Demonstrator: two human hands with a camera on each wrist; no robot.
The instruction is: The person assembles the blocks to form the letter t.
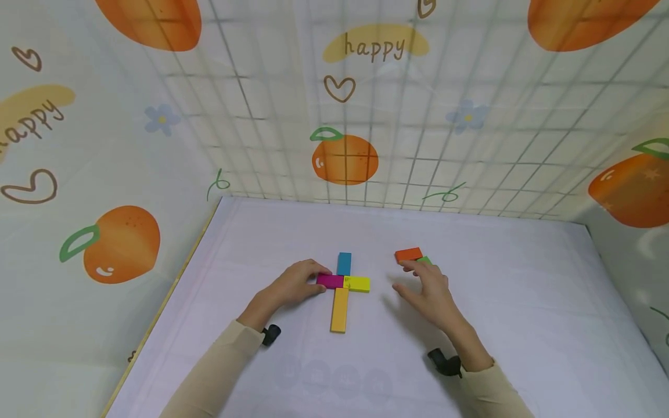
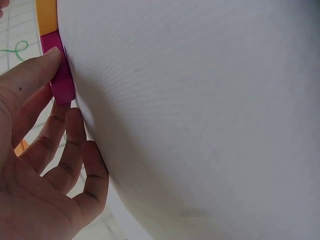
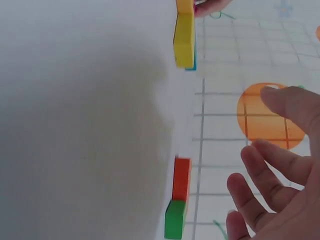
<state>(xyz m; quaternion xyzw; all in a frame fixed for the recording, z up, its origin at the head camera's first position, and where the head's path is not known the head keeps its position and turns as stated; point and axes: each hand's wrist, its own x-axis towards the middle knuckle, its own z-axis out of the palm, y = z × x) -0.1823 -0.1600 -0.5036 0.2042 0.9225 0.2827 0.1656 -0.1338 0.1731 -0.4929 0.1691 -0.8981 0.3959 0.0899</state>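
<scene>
My left hand point(image 1: 297, 283) pinches a magenta block point(image 1: 330, 281) between thumb and fingers at its left end. The block lies flat on the white table, its right end against a yellow block point(image 1: 359, 284). A blue block point(image 1: 344, 264) extends back from where they meet, and a long orange-yellow block point(image 1: 339, 311) extends toward me, the group forming a cross. My right hand point(image 1: 431, 293) hovers over the table with spread fingers and holds nothing. Just beyond its fingertips lie a red-orange block point(image 1: 408, 254) and a green block point(image 1: 424, 260), the green one partly hidden by the hand.
The blocks lie on a white table cover point(image 1: 502, 261). Behind it rises a patterned cloth wall point(image 1: 397, 128) with oranges and a grid, and similar cloth stands at both sides. The table's left edge point(image 1: 172, 287) shows a yellowish strip.
</scene>
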